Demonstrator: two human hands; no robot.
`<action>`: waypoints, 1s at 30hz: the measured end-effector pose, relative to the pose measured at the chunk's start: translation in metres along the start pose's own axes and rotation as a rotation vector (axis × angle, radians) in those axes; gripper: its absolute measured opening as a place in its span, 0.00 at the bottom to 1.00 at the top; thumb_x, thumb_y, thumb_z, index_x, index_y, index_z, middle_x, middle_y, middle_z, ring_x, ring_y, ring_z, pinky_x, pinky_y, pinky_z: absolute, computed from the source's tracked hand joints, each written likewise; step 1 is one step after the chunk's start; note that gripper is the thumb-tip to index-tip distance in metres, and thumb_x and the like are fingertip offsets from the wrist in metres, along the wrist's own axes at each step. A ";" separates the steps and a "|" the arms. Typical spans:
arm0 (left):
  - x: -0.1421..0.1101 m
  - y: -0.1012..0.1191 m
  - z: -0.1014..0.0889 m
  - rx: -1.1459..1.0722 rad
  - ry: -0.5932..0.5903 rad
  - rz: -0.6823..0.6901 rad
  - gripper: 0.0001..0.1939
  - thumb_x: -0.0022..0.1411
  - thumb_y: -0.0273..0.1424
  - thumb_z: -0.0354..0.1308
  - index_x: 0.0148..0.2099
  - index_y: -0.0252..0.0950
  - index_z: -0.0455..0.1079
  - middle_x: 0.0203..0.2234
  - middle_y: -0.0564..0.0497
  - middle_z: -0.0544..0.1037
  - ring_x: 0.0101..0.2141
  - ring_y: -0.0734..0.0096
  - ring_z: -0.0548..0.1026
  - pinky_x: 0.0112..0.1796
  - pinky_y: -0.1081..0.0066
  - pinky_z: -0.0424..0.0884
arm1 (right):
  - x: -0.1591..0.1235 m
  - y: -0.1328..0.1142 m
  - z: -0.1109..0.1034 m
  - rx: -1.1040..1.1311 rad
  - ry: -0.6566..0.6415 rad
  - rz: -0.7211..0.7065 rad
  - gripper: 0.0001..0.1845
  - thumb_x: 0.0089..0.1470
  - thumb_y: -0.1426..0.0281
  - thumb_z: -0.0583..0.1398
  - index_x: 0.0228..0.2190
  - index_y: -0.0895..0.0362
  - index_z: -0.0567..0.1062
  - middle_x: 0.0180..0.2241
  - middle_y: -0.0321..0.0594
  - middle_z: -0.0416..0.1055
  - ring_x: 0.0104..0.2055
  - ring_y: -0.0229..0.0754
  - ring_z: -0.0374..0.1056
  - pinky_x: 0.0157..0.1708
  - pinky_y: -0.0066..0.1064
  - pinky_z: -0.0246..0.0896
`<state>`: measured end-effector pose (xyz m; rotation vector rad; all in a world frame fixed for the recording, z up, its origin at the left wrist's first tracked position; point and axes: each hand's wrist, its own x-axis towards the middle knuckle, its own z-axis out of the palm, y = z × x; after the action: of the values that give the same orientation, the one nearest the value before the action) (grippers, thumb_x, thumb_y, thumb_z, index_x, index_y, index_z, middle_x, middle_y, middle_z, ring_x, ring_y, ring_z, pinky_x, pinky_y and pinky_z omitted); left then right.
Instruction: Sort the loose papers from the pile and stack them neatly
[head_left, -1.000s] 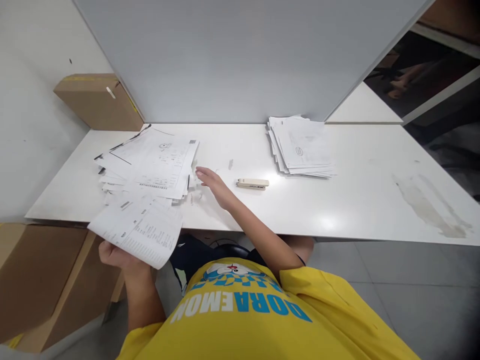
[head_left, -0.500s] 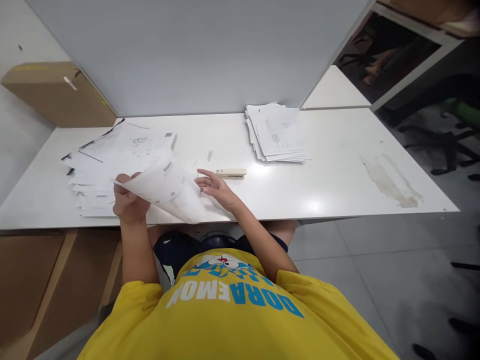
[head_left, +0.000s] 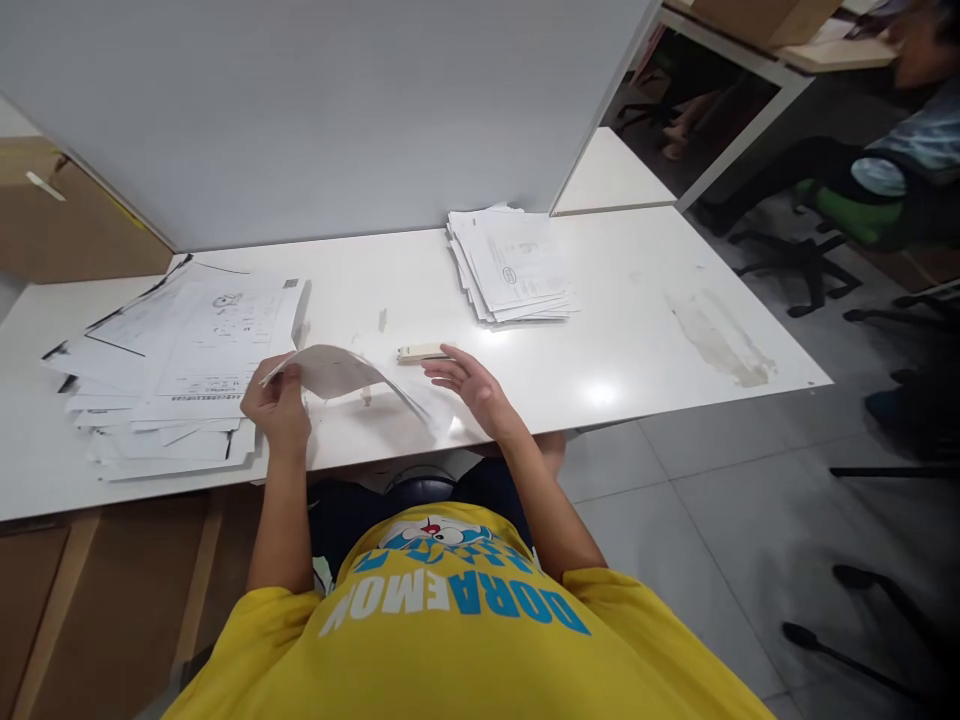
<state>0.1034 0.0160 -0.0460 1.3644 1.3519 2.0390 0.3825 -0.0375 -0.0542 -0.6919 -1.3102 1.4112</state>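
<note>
My left hand (head_left: 281, 405) is closed on the left edge of a bent sheaf of printed papers (head_left: 341, 372), held just above the white table (head_left: 637, 330). My right hand (head_left: 469, 385) hovers open at the sheaf's right end, fingers spread, close to a cream stapler (head_left: 422, 352) lying on the table. To the left lies a loose, spread pile of printed sheets (head_left: 180, 370). A tidier stack of papers (head_left: 514, 265) rests at the back of the table, against the grey partition (head_left: 337, 110).
Brown cardboard boxes (head_left: 67, 215) stand at the far left and under the table's left side. A smeared patch (head_left: 716, 335) marks the table's right part. At right are office chair bases and a seated person (head_left: 900, 150) beyond another desk.
My left hand lifted the sheaf from below the table edge onto the table. My right hand drew back from the left pile to the sheaf's right end. The view swung to the right.
</note>
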 end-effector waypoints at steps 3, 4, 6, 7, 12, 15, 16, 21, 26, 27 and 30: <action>-0.011 0.003 0.000 0.146 -0.109 0.033 0.14 0.58 0.40 0.64 0.40 0.34 0.77 0.29 0.51 0.76 0.34 0.69 0.76 0.40 0.67 0.74 | -0.004 0.003 -0.005 -0.203 0.085 0.009 0.37 0.53 0.46 0.62 0.59 0.46 0.67 0.56 0.42 0.72 0.60 0.51 0.66 0.62 0.46 0.58; -0.015 0.003 -0.001 0.178 -0.144 0.026 0.15 0.59 0.41 0.64 0.42 0.34 0.77 0.29 0.51 0.76 0.34 0.69 0.76 0.39 0.68 0.74 | -0.007 0.005 -0.007 -0.255 0.125 0.022 0.33 0.55 0.46 0.61 0.57 0.47 0.70 0.56 0.42 0.72 0.60 0.51 0.66 0.63 0.45 0.58; -0.024 0.003 -0.005 0.211 -0.205 0.012 0.19 0.61 0.43 0.62 0.47 0.35 0.76 0.32 0.50 0.77 0.35 0.69 0.76 0.39 0.69 0.74 | -0.017 0.012 -0.009 -0.314 0.223 0.064 0.31 0.60 0.44 0.53 0.54 0.50 0.74 0.57 0.42 0.72 0.61 0.52 0.65 0.63 0.45 0.58; -0.027 0.002 -0.007 0.204 -0.230 0.006 0.21 0.61 0.44 0.62 0.50 0.35 0.74 0.34 0.49 0.77 0.36 0.69 0.77 0.39 0.70 0.74 | -0.023 0.015 -0.009 -0.325 0.261 0.082 0.34 0.60 0.42 0.50 0.53 0.51 0.74 0.57 0.43 0.72 0.61 0.53 0.65 0.62 0.45 0.59; -0.041 -0.012 -0.011 0.035 -0.303 -0.045 0.28 0.60 0.46 0.63 0.57 0.37 0.68 0.41 0.45 0.77 0.42 0.65 0.78 0.43 0.69 0.74 | -0.049 0.031 -0.003 -0.339 0.335 0.005 0.42 0.53 0.37 0.53 0.57 0.52 0.70 0.59 0.46 0.69 0.62 0.54 0.63 0.61 0.43 0.60; -0.051 -0.020 -0.012 -0.027 -0.291 -0.091 0.26 0.59 0.46 0.65 0.54 0.37 0.70 0.37 0.46 0.78 0.39 0.66 0.79 0.42 0.68 0.75 | -0.052 0.040 0.007 -0.352 0.430 0.035 0.33 0.54 0.46 0.61 0.55 0.52 0.71 0.55 0.46 0.72 0.58 0.52 0.68 0.58 0.42 0.63; -0.054 -0.022 -0.013 -0.040 -0.279 -0.104 0.25 0.58 0.45 0.66 0.52 0.37 0.71 0.35 0.47 0.78 0.37 0.67 0.79 0.42 0.68 0.75 | -0.053 0.043 0.010 -0.349 0.457 0.058 0.29 0.55 0.49 0.62 0.52 0.52 0.73 0.52 0.45 0.75 0.55 0.51 0.69 0.57 0.42 0.64; -0.068 -0.017 -0.018 -0.020 -0.291 -0.195 0.22 0.56 0.45 0.67 0.46 0.35 0.73 0.33 0.48 0.80 0.34 0.66 0.80 0.37 0.69 0.77 | -0.056 0.045 0.014 -0.229 0.555 0.143 0.23 0.50 0.50 0.64 0.41 0.53 0.78 0.42 0.43 0.80 0.46 0.52 0.75 0.50 0.44 0.70; -0.079 0.004 -0.006 -0.012 -0.500 -0.358 0.23 0.57 0.44 0.66 0.49 0.35 0.73 0.34 0.46 0.82 0.32 0.66 0.81 0.33 0.70 0.78 | -0.075 0.021 -0.011 -0.205 0.595 0.264 0.23 0.45 0.52 0.68 0.38 0.54 0.80 0.40 0.43 0.81 0.42 0.51 0.75 0.44 0.43 0.72; -0.080 0.009 -0.001 -0.018 -0.568 -0.391 0.25 0.58 0.44 0.65 0.53 0.35 0.71 0.34 0.46 0.82 0.33 0.66 0.81 0.33 0.69 0.78 | -0.081 0.015 -0.019 -0.205 0.605 0.291 0.23 0.45 0.52 0.68 0.39 0.54 0.80 0.41 0.43 0.81 0.42 0.50 0.75 0.43 0.42 0.72; -0.075 0.020 0.021 -0.020 -0.784 -0.373 0.28 0.63 0.42 0.60 0.62 0.37 0.65 0.34 0.49 0.82 0.29 0.71 0.80 0.32 0.70 0.78 | -0.097 -0.003 -0.049 -0.225 0.698 0.363 0.23 0.42 0.55 0.69 0.38 0.56 0.80 0.39 0.43 0.81 0.38 0.49 0.75 0.39 0.39 0.71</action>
<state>0.1622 -0.0356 -0.0666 1.5213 1.0954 1.0854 0.4563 -0.1111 -0.0855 -1.4771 -0.8082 1.1332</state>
